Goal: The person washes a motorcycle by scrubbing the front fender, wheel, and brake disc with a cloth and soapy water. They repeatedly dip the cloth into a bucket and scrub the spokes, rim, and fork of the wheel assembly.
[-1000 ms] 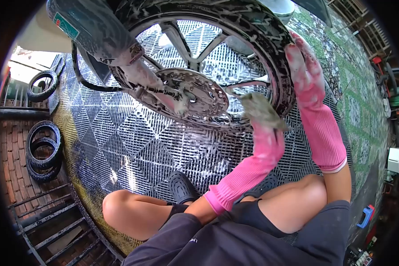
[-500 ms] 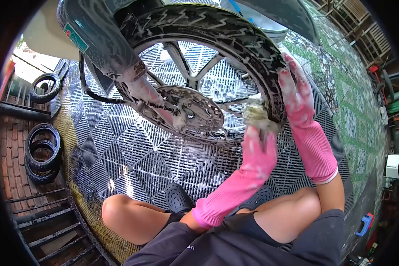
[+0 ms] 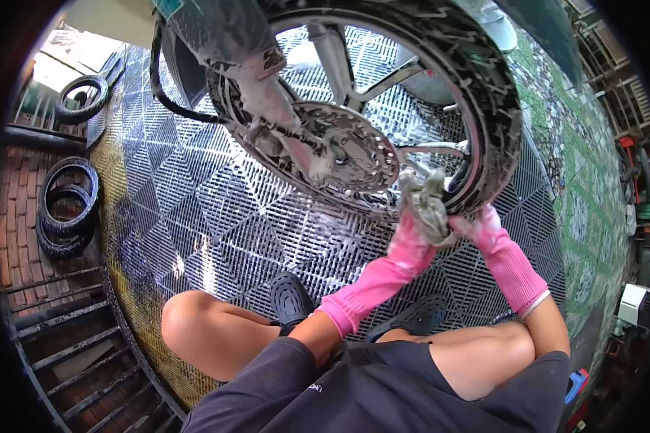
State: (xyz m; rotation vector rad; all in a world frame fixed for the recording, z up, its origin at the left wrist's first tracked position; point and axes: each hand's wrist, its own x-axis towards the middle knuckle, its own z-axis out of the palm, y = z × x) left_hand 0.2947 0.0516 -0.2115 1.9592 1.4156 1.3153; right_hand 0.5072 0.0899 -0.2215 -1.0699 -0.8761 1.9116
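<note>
A soapy motorbike wheel [image 3: 495, 108] with a black tyre and a foam-covered brake disc [image 3: 354, 148] fills the upper middle. My left hand [image 3: 412, 242], in a pink glove, is closed on a wet, pale cloth [image 3: 427, 206] at the lower part of the rim. Just right of it, my right hand [image 3: 480, 225], also in a pink foamy glove, is pressed round the bottom of the tyre. Its fingertips are partly hidden behind the tyre and near the cloth. The fork leg [image 3: 263, 90] is covered in suds.
Loose tyres [image 3: 49, 209] lie at the left beside a black metal grating [image 3: 72, 328]. Dark sandals [image 3: 290, 297] rest on the wet, patterned floor mat [image 3: 231, 252]. A blue and red object [image 3: 576, 386] is at the lower right.
My right hand has moved down the tyre, close to my left hand. The cloth is now bunched at the rim's lower edge. The wheel appears larger and higher in view.
</note>
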